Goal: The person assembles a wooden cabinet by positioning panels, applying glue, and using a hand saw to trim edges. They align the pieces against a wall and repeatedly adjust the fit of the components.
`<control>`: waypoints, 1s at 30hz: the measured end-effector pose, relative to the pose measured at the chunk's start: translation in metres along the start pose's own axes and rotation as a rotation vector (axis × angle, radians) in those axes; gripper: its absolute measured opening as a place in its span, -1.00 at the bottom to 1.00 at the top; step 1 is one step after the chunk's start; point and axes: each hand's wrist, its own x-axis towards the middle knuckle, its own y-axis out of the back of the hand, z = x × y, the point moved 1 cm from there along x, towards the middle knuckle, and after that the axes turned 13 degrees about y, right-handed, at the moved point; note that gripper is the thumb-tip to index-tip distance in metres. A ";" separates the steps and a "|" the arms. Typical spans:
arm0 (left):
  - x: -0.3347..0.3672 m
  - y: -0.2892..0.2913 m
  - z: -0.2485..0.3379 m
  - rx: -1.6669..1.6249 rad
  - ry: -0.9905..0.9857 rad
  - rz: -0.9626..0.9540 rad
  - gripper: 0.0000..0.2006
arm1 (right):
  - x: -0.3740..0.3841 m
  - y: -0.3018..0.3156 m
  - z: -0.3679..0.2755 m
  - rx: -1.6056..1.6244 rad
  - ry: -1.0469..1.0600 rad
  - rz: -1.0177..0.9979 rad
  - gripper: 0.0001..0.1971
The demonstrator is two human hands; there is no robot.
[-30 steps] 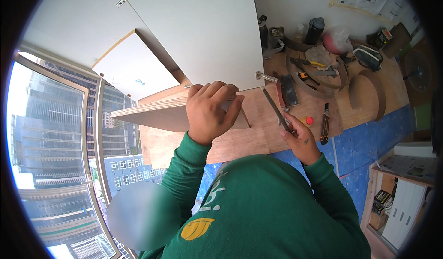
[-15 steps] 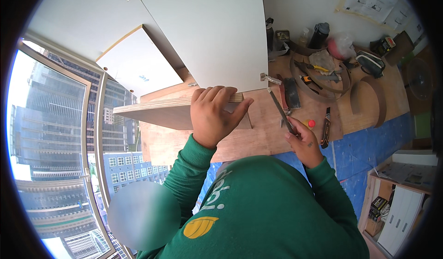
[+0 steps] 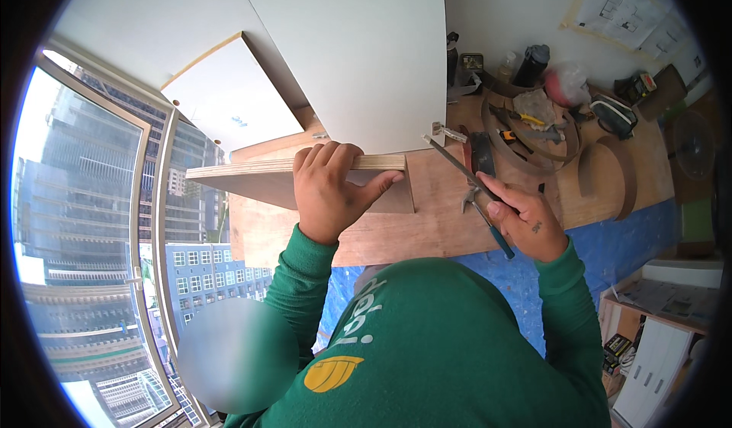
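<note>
A plywood panel (image 3: 263, 182) stands on edge on the wooden worktop, its layered top edge facing up. My left hand (image 3: 329, 188) is closed over that edge near the panel's right end, fingers on the far side and thumb along the edge. My right hand (image 3: 526, 216) is wrapped round the grip of a long, thin file (image 3: 454, 157). The file points up and left, its tip to the right of the panel and apart from it. Under the file and right hand lies a hammer (image 3: 494, 230) with a teal handle.
White cabinet panels (image 3: 366, 54) stand behind the board. Coiled edge-banding strip (image 3: 610, 161), pliers (image 3: 526, 115), a dark bottle (image 3: 532, 64) and other tools crowd the worktop's right side. A window (image 3: 91, 222) is at the left, blue sheeting (image 3: 610, 230) below the bench.
My left hand has slid left along the panel's edge. My right hand has moved right, tilting the file flatter, and now covers most of the utility knife; the hammer's handle has come into sight.
</note>
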 end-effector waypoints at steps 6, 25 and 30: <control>-0.006 -0.002 0.000 -0.101 0.107 -0.003 -0.06 | 0.046 0.027 -0.039 -0.332 0.262 -0.293 -0.46; -0.009 0.000 -0.001 -0.104 0.083 0.063 0.34 | 0.107 0.021 -0.065 -0.332 0.213 -0.516 -0.59; -0.007 0.000 0.005 -0.094 0.119 0.076 0.06 | 0.098 0.009 -0.049 -0.316 0.156 -0.307 -0.58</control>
